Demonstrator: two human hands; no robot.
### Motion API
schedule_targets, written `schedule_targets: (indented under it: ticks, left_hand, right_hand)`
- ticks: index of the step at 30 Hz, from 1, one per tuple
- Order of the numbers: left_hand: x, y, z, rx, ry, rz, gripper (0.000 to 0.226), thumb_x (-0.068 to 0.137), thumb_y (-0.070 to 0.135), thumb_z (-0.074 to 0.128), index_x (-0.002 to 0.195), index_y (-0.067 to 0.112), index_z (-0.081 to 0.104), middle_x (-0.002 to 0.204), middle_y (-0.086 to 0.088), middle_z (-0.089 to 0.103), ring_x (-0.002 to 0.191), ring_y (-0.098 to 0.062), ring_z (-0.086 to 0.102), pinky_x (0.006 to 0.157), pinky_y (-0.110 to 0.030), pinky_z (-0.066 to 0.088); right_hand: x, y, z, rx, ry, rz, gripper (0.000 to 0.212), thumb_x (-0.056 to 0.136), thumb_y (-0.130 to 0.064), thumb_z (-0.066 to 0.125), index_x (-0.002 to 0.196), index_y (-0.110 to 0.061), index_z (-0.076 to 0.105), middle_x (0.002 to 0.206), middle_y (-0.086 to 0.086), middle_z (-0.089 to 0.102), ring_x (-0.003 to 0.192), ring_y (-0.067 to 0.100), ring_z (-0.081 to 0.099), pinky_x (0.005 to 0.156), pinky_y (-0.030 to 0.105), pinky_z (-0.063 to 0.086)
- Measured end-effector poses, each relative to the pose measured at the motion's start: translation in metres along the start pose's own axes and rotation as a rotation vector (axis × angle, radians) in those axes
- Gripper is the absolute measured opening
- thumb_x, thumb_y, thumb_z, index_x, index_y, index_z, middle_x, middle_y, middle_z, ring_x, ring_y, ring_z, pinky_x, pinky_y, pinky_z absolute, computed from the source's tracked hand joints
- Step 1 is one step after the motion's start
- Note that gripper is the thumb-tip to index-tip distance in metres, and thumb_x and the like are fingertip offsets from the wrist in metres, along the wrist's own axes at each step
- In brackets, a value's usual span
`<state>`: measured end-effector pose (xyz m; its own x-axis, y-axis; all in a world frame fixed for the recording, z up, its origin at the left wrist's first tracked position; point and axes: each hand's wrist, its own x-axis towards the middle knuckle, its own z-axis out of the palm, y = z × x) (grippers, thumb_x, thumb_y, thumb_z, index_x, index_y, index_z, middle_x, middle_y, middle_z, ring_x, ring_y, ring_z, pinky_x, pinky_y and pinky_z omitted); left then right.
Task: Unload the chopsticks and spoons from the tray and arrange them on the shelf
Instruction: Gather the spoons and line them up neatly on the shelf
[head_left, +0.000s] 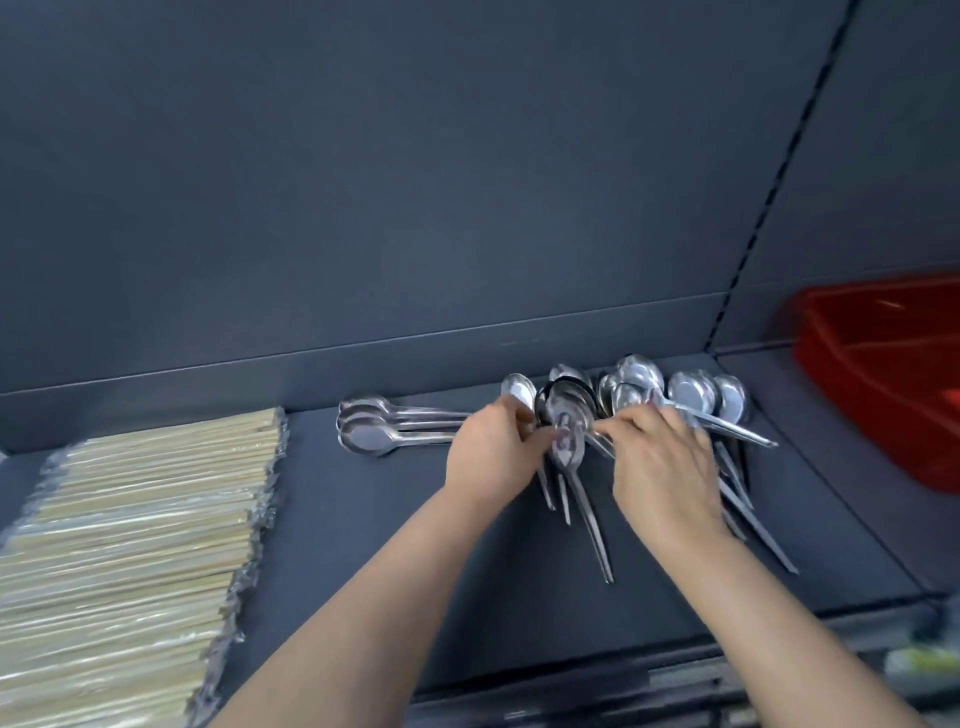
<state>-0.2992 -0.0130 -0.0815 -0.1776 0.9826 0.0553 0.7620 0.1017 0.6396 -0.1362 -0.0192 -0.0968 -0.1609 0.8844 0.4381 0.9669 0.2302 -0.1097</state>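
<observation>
Both hands work the loose pile of shiny steel spoons (623, 405) on the dark grey shelf (389, 545): left hand (493, 452) and right hand (660, 467) each pinch spoons. Best to align bowls, then lay them beside the stacked spoons (374, 431), clear of the wrapped chopsticks (130, 545). Red plastic tray (883, 374) sits right.

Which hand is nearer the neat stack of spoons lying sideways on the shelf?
Left. The left hand is just right of the stack of spoons, by its handle ends. The right hand is farther right, beyond the left hand, on the loose spoons.
</observation>
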Motion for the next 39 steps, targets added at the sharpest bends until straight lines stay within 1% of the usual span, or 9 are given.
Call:
schedule_targets:
  ticks: [7,13,15,17,19,21,25,29,39]
  left_hand:
    - [0.010,0.021,0.024,-0.105,-0.006,-0.100,0.015,0.086,0.024,0.063,0.098,0.016,0.059,0.073,0.003,0.063,0.070,-0.019,0.060,0.065,-0.026,0.045]
    - [0.010,0.043,0.031,-0.453,-0.044,-0.221,0.009,0.089,0.010,0.059,0.080,0.011,0.059,0.072,-0.003,0.060,0.058,-0.014,0.059,0.053,-0.026,0.056]
    - [0.010,0.048,0.032,-0.567,-0.074,-0.275,0.014,0.090,0.008,0.057,0.076,0.009,0.058,0.068,-0.005,0.059,0.058,-0.014,0.058,0.051,-0.025,0.052]
    - [0.010,0.051,0.031,-0.623,-0.080,-0.275,0.014,0.091,0.012,0.059,0.077,0.009,0.060,0.066,-0.005,0.060,0.059,-0.016,0.058,0.052,-0.026,0.051]
    - [0.016,0.048,0.030,-0.467,0.027,-0.214,0.014,0.090,0.024,0.061,0.089,0.010,0.064,0.074,-0.002,0.064,0.068,-0.018,0.061,0.061,-0.030,0.052]
    - [0.024,0.039,0.028,-0.177,0.158,-0.184,0.023,0.089,0.033,0.061,0.101,0.014,0.061,0.091,0.000,0.063,0.085,-0.021,0.060,0.075,-0.031,0.048]
    - [0.031,0.033,0.031,0.135,0.092,-0.193,0.020,0.086,0.037,0.059,0.090,0.017,0.060,0.095,-0.004,0.063,0.086,-0.027,0.058,0.068,-0.029,0.038]
    - [0.032,0.037,0.030,0.180,0.076,-0.201,0.015,0.090,0.031,0.055,0.085,0.016,0.056,0.088,-0.002,0.064,0.081,-0.027,0.057,0.064,-0.029,0.038]
    - [0.029,0.047,0.036,0.338,0.009,-0.162,0.031,0.079,0.044,0.067,0.099,0.021,0.061,0.108,-0.001,0.058,0.092,-0.027,0.062,0.069,-0.029,0.043]
  right_hand:
    - [-0.001,0.027,-0.018,0.300,-0.150,0.132,0.027,0.095,-0.017,0.052,0.116,-0.026,0.067,0.112,-0.007,0.065,0.108,0.019,0.055,0.086,0.035,0.046]
    - [0.009,0.028,-0.022,0.833,-0.618,0.352,0.046,0.094,-0.039,0.051,0.137,-0.023,0.046,0.108,-0.008,0.063,0.095,0.014,0.066,0.090,0.043,0.052]
    - [0.010,0.032,-0.018,0.857,-0.683,0.363,0.030,0.095,-0.034,0.049,0.122,-0.020,0.052,0.107,-0.001,0.063,0.092,0.016,0.066,0.083,0.040,0.056]
    - [0.012,0.032,-0.018,0.985,-0.710,0.421,0.011,0.100,-0.017,0.040,0.096,-0.016,0.050,0.093,0.005,0.063,0.070,0.015,0.065,0.060,0.030,0.056]
    - [0.015,0.035,-0.018,1.040,-0.631,0.482,0.019,0.099,-0.006,0.032,0.092,-0.017,0.046,0.082,0.005,0.059,0.057,0.013,0.056,0.045,0.024,0.044]
    - [0.018,0.044,-0.014,1.018,-0.533,0.527,0.020,0.098,-0.007,0.032,0.100,-0.019,0.047,0.080,0.000,0.059,0.056,0.011,0.050,0.047,0.023,0.038]
    - [0.022,0.057,-0.011,0.987,-0.509,0.545,0.033,0.100,-0.012,0.034,0.130,-0.020,0.045,0.080,-0.006,0.061,0.058,0.010,0.050,0.053,0.021,0.036]
    - [0.026,0.060,-0.010,0.964,-0.505,0.540,0.039,0.100,-0.011,0.034,0.138,-0.018,0.040,0.083,-0.008,0.061,0.060,0.008,0.054,0.057,0.022,0.040]
    - [0.028,0.054,-0.011,1.062,-0.507,0.577,0.046,0.099,-0.003,0.032,0.144,-0.014,0.033,0.089,0.000,0.060,0.077,0.013,0.067,0.055,0.025,0.051]
